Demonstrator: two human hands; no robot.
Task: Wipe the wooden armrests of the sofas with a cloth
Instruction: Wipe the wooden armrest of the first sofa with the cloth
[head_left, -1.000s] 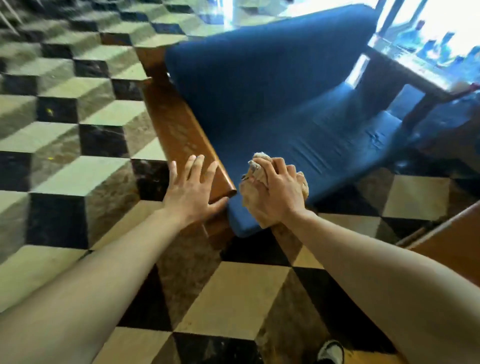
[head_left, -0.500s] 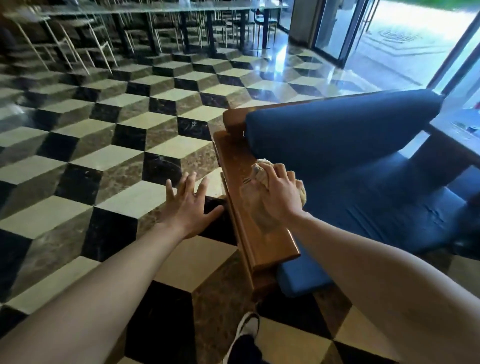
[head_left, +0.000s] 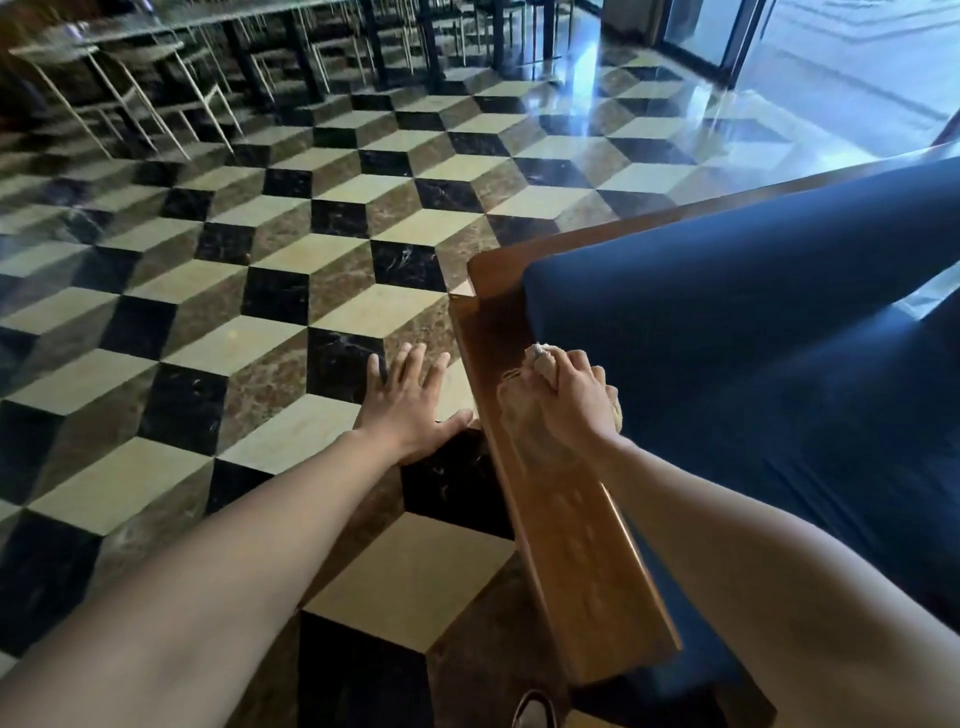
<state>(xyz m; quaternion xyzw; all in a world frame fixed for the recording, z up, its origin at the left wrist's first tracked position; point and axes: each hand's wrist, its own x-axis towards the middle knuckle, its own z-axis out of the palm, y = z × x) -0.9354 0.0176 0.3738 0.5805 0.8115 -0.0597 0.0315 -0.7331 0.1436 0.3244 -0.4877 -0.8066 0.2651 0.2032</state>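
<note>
Wooden armrest (head_left: 566, 525), flat, glossy: right hand (head_left: 574, 405) is clenching crumpled beige cloth (head_left: 524, 421) on it; left hand (head_left: 405, 402) is hovering beside, fingers splayed.

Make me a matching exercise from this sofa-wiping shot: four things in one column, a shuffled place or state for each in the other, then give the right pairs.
Things:
1. left hand
2. right hand
3. cloth
4. back cushion

Places or states:
A. blue, standing beside the wooden armrest
B. bunched on top of the armrest
C. fingers spread, holding nothing, above the floor
D. gripping the cloth

Pairs: 1-C, 2-D, 3-B, 4-A
</note>
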